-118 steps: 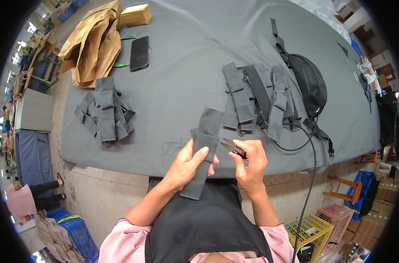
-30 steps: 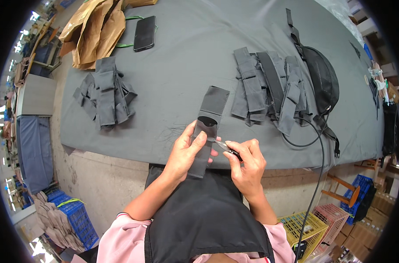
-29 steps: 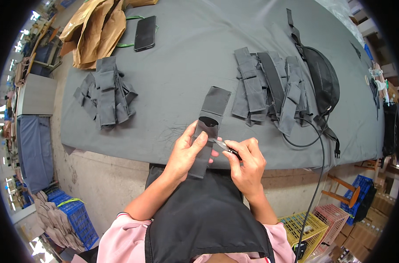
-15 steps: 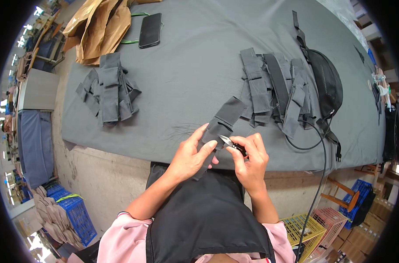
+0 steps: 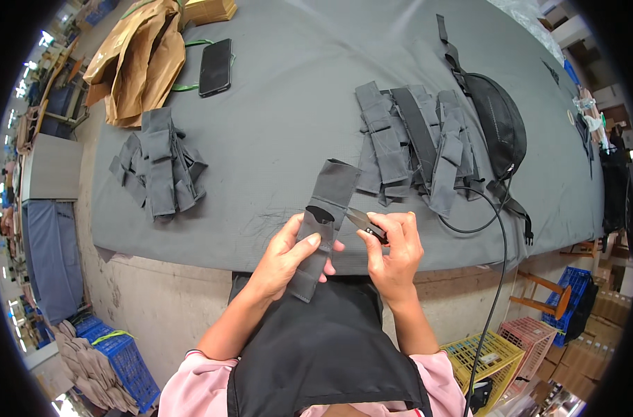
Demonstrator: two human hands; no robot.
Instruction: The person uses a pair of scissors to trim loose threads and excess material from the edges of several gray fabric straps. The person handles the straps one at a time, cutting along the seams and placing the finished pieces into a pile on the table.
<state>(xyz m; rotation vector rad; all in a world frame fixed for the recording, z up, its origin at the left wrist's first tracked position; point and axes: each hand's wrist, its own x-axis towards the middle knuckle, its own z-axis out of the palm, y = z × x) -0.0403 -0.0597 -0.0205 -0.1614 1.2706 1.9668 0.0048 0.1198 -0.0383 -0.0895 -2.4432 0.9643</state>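
Note:
My left hand [image 5: 286, 258] grips a dark grey fabric strip with a pocket [image 5: 336, 184], thumb on top and fingertips showing beyond its right edge. The strip tilts over the table's near edge, and its pocket mouth gapes just above my thumb. In my right hand [image 5: 394, 256] is a pair of thread snips [image 5: 366, 225], closed around by the fingers. The metal tips reach the strip's right edge, close to the pocket mouth; whether a thread lies between the blades is too small to tell. Loose dark thread ends [image 5: 264, 221] lie on the cloth left of the strip.
A pile of similar strips [image 5: 160, 163] lies at left, another pile [image 5: 389, 139] at right. Beyond that sit a black waist bag [image 5: 496, 125] and a black cable [image 5: 503, 240]. A phone [image 5: 215, 68] and brown paper bag [image 5: 139, 62] are far left on the grey-covered table [image 5: 282, 118].
The strip has turned more upright, and its pocket mouth now gapes toward me. The snips' tips have shifted from the strip's face to its right edge. The whole view has shifted slightly.

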